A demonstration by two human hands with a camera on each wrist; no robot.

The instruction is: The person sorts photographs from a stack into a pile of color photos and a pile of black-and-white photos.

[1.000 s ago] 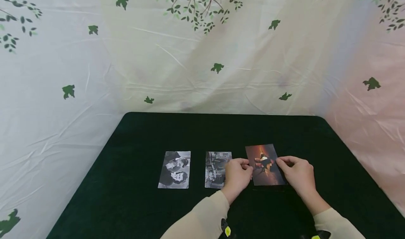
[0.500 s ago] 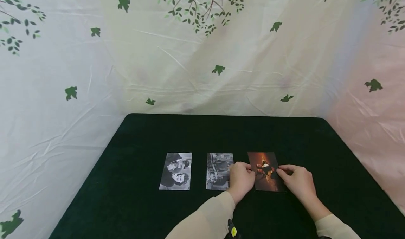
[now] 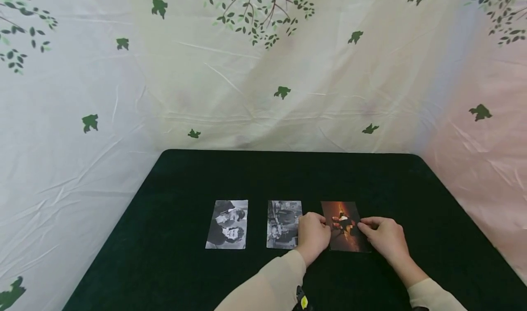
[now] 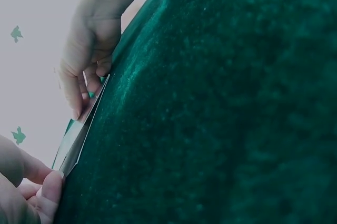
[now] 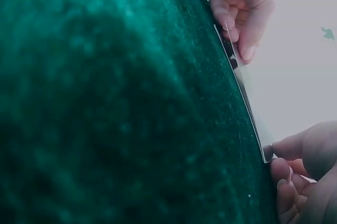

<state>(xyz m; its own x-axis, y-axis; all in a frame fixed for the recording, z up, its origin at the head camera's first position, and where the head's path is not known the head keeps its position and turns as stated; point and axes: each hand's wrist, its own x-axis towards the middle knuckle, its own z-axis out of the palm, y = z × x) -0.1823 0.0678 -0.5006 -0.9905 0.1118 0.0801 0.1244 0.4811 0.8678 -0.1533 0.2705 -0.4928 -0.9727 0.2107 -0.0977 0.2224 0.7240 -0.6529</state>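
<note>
In the head view, a colour photo print [image 3: 344, 238] with an orange glow and a dark figure is the rightmost of a row. My left hand [image 3: 314, 232] pinches its left edge, and my right hand [image 3: 387, 238] pinches its right edge between thumb and fingers. Seen side-on in the right wrist view, the photo [image 5: 247, 90] is close over the green cloth, and two thin edges show, slightly apart at one end. Left of it lies a black-and-white photo [image 3: 282, 224] of a crowded scene, its right side partly covered by my left hand.
Another black-and-white photo [image 3: 227, 224], of two people, lies flat at the left end of the row. Dark green cloth [image 3: 164, 265] covers the table. A pale curtain [image 3: 247, 73] printed with leaves and birds hangs behind and at both sides.
Both hands have brought the colour photo down and toward me, its slant has lessened, and it now sits level with the row. Over the last half second the hands barely move.
</note>
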